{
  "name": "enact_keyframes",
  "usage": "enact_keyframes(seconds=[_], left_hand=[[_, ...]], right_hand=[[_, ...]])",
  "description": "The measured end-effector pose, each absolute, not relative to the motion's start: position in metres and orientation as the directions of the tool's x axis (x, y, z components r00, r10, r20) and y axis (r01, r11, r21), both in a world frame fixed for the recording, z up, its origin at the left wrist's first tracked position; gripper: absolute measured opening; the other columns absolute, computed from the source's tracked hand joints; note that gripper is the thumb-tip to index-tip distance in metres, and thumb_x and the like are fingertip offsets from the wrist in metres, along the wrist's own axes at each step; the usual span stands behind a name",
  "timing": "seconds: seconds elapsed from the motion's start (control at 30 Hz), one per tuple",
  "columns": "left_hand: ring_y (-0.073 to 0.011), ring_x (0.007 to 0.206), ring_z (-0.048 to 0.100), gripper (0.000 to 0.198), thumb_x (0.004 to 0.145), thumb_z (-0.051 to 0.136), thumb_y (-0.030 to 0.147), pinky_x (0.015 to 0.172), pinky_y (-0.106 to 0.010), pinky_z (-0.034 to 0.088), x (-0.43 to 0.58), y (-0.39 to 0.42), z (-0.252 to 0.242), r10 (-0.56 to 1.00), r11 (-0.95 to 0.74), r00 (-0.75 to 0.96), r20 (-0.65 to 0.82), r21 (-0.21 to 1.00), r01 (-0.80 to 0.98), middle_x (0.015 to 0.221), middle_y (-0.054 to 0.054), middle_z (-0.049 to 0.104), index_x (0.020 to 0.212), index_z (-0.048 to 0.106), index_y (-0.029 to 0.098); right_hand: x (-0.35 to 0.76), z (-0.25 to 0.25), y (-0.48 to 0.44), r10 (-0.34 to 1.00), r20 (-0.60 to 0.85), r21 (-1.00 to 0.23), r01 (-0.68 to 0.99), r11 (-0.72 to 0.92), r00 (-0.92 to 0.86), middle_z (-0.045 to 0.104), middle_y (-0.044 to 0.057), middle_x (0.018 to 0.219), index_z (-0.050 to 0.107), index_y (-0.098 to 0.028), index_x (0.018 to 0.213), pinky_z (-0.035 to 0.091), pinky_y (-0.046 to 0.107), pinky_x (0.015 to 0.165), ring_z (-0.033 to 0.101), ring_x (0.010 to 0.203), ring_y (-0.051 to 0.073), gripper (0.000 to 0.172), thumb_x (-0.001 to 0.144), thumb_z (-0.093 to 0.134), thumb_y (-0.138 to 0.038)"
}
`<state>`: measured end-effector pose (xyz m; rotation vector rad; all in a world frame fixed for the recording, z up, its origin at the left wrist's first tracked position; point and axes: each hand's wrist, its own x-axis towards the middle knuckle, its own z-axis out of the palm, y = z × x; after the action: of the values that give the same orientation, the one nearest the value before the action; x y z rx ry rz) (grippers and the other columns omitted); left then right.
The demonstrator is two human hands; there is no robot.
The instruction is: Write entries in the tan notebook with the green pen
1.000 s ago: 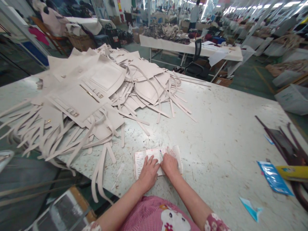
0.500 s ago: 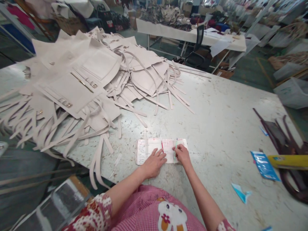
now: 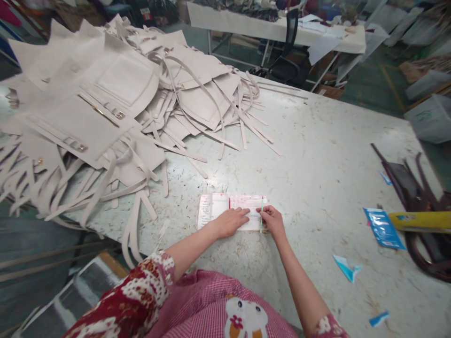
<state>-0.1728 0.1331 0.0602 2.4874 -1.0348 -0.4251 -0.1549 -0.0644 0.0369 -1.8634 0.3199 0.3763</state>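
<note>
A small open notebook (image 3: 219, 203) with writing on its pages lies on the table before me. My left hand (image 3: 232, 222) rests across its lower middle, fingers stretched out over the paper. Above those fingers a thin red strip (image 3: 229, 203) shows along the page; I cannot tell whether it is a pen. At the notebook's right side, my right hand (image 3: 273, 222) pinches a thin green pen (image 3: 261, 211), which stands nearly upright in the picture. The fingertips partly cover the pen's middle.
A big heap of beige leather bag pieces (image 3: 127, 80) with straps and buckles covers the table's left. On the right lie a blue packet (image 3: 382, 229), a yellow-handled tool (image 3: 423, 219), dark straps (image 3: 405, 188) and blue scraps (image 3: 347, 268). A black chair (image 3: 289, 51) stands beyond.
My left hand has shifted right across the notebook, its fingers now pointing more to the right. My right hand and the green pen are nearer the notebook's right edge. The view has tilted down slightly.
</note>
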Motion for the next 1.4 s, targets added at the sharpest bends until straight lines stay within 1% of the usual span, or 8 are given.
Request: enact_keyframes(seconds=[0.23, 0.4, 0.53, 0.6, 0.73, 1.07, 1.27, 1.4], left_hand=[[-0.0236, 0.100, 0.043, 0.050, 0.080, 0.043, 0.018, 0.090, -0.040, 0.024, -0.147, 0.131, 0.051, -0.778, -0.594, 0.610, -0.151, 0.492, -0.637, 0.139, 0.000, 0.033, 0.127, 0.039, 0.037], [-0.0237, 0.098, 0.041, 0.046, 0.083, 0.041, 0.024, 0.090, -0.043, 0.019, -0.132, 0.130, 0.042, -0.766, -0.610, 0.630, -0.126, 0.449, -0.653, 0.139, 0.002, 0.034, 0.126, 0.038, 0.040], [-0.0239, 0.097, 0.041, 0.048, 0.081, 0.047, 0.025, 0.086, -0.041, 0.022, -0.110, 0.129, 0.039, -0.774, -0.604, 0.622, -0.120, 0.436, -0.667, 0.139, 0.002, 0.034, 0.126, 0.038, 0.040], [-0.0241, 0.098, 0.040, 0.053, 0.078, 0.051, 0.024, 0.085, -0.039, 0.023, -0.097, 0.128, 0.039, -0.769, -0.611, 0.624, -0.139, 0.450, -0.652, 0.138, 0.002, 0.035, 0.128, 0.037, 0.037], [-0.0245, 0.101, 0.039, 0.060, 0.074, 0.055, 0.023, 0.085, -0.037, 0.023, -0.076, 0.125, 0.040, -0.765, -0.619, 0.614, -0.193, 0.483, -0.620, 0.138, 0.000, 0.036, 0.130, 0.034, 0.031], [-0.0249, 0.106, 0.036, 0.055, 0.076, 0.055, 0.032, 0.097, -0.047, 0.017, -0.072, 0.131, 0.023, -0.773, -0.579, 0.633, -0.032, 0.442, -0.685, 0.137, 0.001, 0.038, 0.128, 0.038, 0.026], [-0.0241, 0.104, 0.038, 0.051, 0.077, 0.052, 0.036, 0.097, -0.048, 0.020, -0.072, 0.133, 0.018, -0.780, -0.561, 0.626, 0.019, 0.423, -0.712, 0.137, 0.001, 0.038, 0.125, 0.042, 0.024], [-0.0236, 0.105, 0.038, 0.049, 0.079, 0.049, 0.037, 0.098, -0.049, 0.020, -0.071, 0.134, 0.016, -0.787, -0.547, 0.615, 0.037, 0.418, -0.725, 0.137, 0.002, 0.038, 0.126, 0.041, 0.029]], right_hand=[[-0.154, 0.027, -0.075, -0.091, -0.420, -0.908, -0.418, 0.036, 0.903, 0.055, -0.008, 0.059, 0.047, -0.019, 0.112, 0.028, 0.017, 0.032, 0.037, 0.034, 0.005, 0.055, 0.063, 0.065, -0.034], [-0.157, 0.032, -0.083, -0.179, -0.412, -0.904, -0.376, 0.201, 0.894, 0.059, 0.000, 0.078, 0.053, -0.017, 0.109, 0.039, 0.019, 0.041, 0.052, 0.052, 0.008, 0.043, 0.070, 0.057, -0.032], [-0.162, 0.041, -0.086, -0.238, -0.355, -0.912, -0.278, 0.301, 0.904, 0.058, 0.006, 0.103, 0.051, -0.020, 0.115, 0.047, 0.024, 0.059, 0.061, 0.086, 0.017, 0.049, 0.067, 0.062, -0.025], [-0.163, 0.043, -0.083, -0.299, -0.306, -0.940, -0.236, 0.248, 0.904, 0.059, 0.007, 0.103, 0.052, -0.021, 0.113, 0.047, 0.027, 0.065, 0.060, 0.091, 0.020, 0.051, 0.065, 0.067, -0.023], [-0.163, 0.042, -0.073, -0.391, -0.232, -0.972, -0.227, 0.059, 0.891, 0.063, 0.002, 0.075, 0.060, -0.017, 0.097, 0.045, 0.028, 0.059, 0.060, 0.064, 0.014, 0.025, 0.076, 0.058, -0.031], [-0.152, 0.018, -0.048, -0.260, 0.082, -0.910, -0.033, -0.412, 0.962, 0.053, -0.002, 0.063, 0.054, -0.018, 0.069, 0.042, 0.025, 0.060, 0.052, 0.062, 0.012, 0.016, 0.081, 0.051, -0.029], [-0.151, 0.004, -0.051, -0.221, 0.014, -0.899, -0.085, -0.430, 0.975, 0.064, 0.002, 0.075, 0.059, -0.018, 0.092, 0.046, 0.027, 0.062, 0.057, 0.061, 0.012, 0.019, 0.086, 0.043, -0.027], [-0.154, 0.002, -0.054, -0.130, 0.101, -0.809, 0.006, -0.588, 0.986, 0.064, 0.004, 0.084, 0.058, -0.018, 0.091, 0.047, 0.030, 0.073, 0.060, 0.078, 0.015, 0.015, 0.084, 0.047, -0.023]])
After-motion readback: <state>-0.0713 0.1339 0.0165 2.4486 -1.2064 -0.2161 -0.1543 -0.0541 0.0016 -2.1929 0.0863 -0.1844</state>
